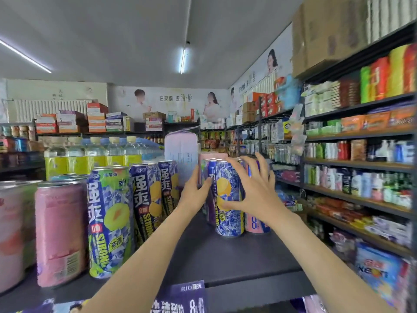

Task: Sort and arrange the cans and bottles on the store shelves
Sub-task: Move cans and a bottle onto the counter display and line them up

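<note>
On the dark shelf top (225, 254) a blue can with a lemon print (229, 222) stands upright in front of several other cans, among them a pink-and-blue can (256, 224). My left hand (195, 193) touches the blue can's left side with its fingertips. My right hand (250, 188) is spread over the can's right side, thumb resting on the front. To the left stands a row: a green-lime can (108, 222), two blue lemon cans (146, 199) and pink cans (59, 233).
Shrink-wrapped packs of water bottles (94, 154) and a pale carton (180, 152) stand behind the cans. A purple price tag (187, 297) hangs on the shelf's front edge. Tall shelves of packaged goods (361, 199) line the aisle at right.
</note>
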`<move>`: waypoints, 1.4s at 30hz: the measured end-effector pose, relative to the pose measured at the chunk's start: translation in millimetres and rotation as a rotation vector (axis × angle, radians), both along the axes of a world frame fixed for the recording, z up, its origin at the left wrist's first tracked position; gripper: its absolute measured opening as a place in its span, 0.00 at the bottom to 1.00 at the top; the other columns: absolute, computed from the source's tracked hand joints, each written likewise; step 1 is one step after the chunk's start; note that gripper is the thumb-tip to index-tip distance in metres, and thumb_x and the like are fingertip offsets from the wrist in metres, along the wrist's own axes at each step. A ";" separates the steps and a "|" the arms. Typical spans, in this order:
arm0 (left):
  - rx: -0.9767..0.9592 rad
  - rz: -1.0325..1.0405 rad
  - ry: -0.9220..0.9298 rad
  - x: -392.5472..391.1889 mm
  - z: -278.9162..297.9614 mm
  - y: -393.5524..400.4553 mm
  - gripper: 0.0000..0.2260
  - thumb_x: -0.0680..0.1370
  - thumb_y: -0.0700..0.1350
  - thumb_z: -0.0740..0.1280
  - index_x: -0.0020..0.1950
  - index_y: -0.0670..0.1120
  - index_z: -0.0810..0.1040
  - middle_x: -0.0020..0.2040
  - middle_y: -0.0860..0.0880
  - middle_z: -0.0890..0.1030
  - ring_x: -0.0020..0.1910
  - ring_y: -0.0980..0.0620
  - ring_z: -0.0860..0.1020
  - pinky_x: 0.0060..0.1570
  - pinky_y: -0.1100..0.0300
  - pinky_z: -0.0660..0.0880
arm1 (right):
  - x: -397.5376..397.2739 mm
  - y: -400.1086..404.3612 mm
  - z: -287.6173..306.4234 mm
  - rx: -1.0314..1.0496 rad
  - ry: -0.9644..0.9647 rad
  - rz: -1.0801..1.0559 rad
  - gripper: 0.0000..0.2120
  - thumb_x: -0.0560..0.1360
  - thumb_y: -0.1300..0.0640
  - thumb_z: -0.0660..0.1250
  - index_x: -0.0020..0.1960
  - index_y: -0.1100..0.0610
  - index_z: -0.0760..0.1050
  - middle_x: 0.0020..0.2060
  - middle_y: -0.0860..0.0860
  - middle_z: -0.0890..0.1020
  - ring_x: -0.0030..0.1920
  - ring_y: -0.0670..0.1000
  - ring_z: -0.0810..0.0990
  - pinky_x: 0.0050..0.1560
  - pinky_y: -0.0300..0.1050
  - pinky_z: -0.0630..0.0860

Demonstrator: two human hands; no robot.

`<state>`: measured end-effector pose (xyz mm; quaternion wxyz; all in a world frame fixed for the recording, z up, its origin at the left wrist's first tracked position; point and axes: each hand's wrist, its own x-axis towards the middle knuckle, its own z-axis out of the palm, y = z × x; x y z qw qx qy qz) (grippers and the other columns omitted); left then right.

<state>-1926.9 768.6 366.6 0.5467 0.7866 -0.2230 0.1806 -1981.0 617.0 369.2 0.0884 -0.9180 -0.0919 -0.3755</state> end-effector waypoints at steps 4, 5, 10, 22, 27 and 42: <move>-0.152 -0.167 0.130 16.5 1.2 -9.1 0.24 0.81 0.54 0.55 0.75 0.55 0.53 0.70 0.53 0.66 0.70 0.51 0.65 0.68 0.59 0.59 | -4.0 -2.6 5.9 -0.001 0.037 0.007 0.48 0.65 0.35 0.71 0.74 0.38 0.44 0.73 0.45 0.49 0.73 0.50 0.34 0.70 0.68 0.52; -0.159 -0.197 0.145 21.9 -1.5 -9.8 0.24 0.80 0.58 0.56 0.74 0.57 0.56 0.69 0.55 0.67 0.69 0.51 0.66 0.71 0.53 0.59 | -5.2 -2.4 5.4 0.001 0.048 0.005 0.48 0.65 0.35 0.71 0.74 0.38 0.44 0.72 0.45 0.49 0.73 0.50 0.35 0.70 0.68 0.52; -0.217 -0.309 0.207 38.8 -10.6 -14.5 0.27 0.77 0.63 0.56 0.74 0.59 0.56 0.70 0.52 0.69 0.66 0.52 0.70 0.69 0.46 0.63 | -4.6 -2.1 6.2 -0.007 0.056 -0.002 0.49 0.65 0.36 0.71 0.74 0.38 0.42 0.73 0.45 0.48 0.73 0.50 0.34 0.71 0.65 0.51; -0.046 -0.256 0.172 -20.0 5.6 10.7 0.20 0.82 0.56 0.48 0.73 0.54 0.61 0.63 0.55 0.70 0.65 0.52 0.69 0.63 0.57 0.63 | -11.2 -1.2 10.4 0.030 0.097 0.010 0.50 0.65 0.40 0.73 0.75 0.41 0.44 0.74 0.47 0.48 0.74 0.52 0.35 0.69 0.70 0.50; 0.438 0.236 -0.504 -61.9 8.6 65.0 0.19 0.79 0.45 0.61 0.69 0.45 0.68 0.61 0.46 0.75 0.60 0.47 0.73 0.58 0.55 0.68 | -21.2 17.5 12.0 -0.031 0.034 -0.075 0.47 0.68 0.41 0.72 0.76 0.48 0.47 0.75 0.53 0.45 0.74 0.57 0.34 0.70 0.67 0.41; 0.568 0.881 -0.751 -89.6 -0.8 158.0 0.25 0.71 0.56 0.56 0.66 0.48 0.69 0.62 0.41 0.71 0.61 0.40 0.71 0.68 0.41 0.54 | -1.0 141.6 -2.6 0.503 0.300 0.752 0.46 0.68 0.58 0.76 0.75 0.43 0.50 0.72 0.50 0.59 0.72 0.51 0.60 0.70 0.57 0.63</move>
